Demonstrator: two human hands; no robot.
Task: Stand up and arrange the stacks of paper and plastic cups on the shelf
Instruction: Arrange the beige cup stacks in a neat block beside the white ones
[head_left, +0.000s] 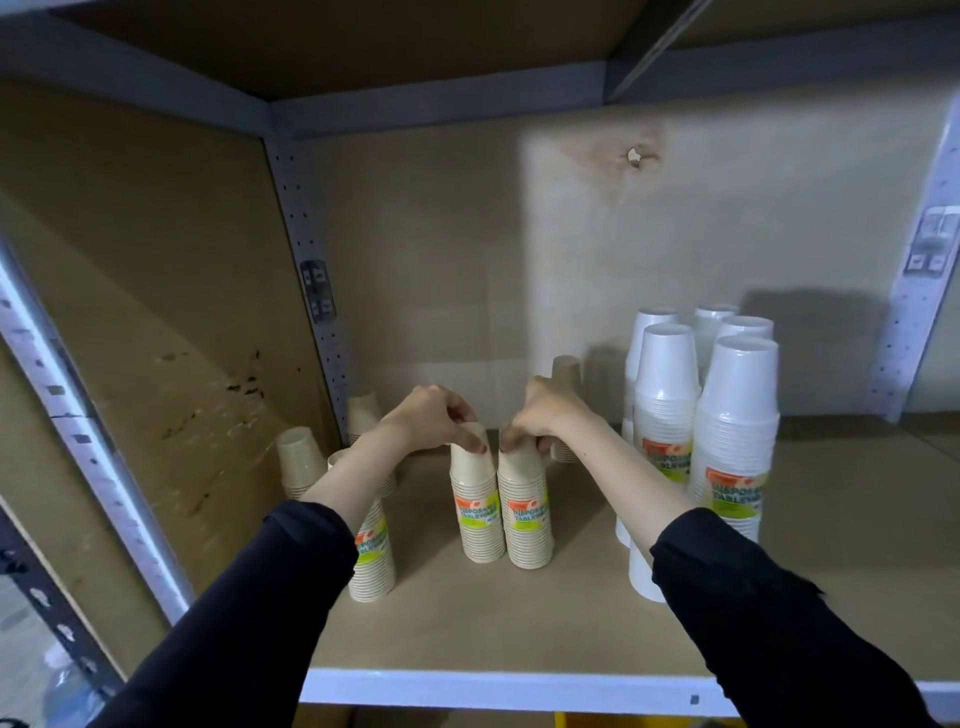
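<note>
While the left paper stack (475, 506) and right paper stack (527, 512) stand upright and touching in the middle of the shelf (519, 623), left hand (434, 415) pinches the first's top, right hand (540, 415) grips the second's | third paper stack (371, 561) half hidden behind left forearm | plastic cup stacks (737, 431) at right, partly behind right sleeve

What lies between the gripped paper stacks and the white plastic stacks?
Bare shelf, the right forearm crossing above; another paper stack stands behind. Head view.
</note>
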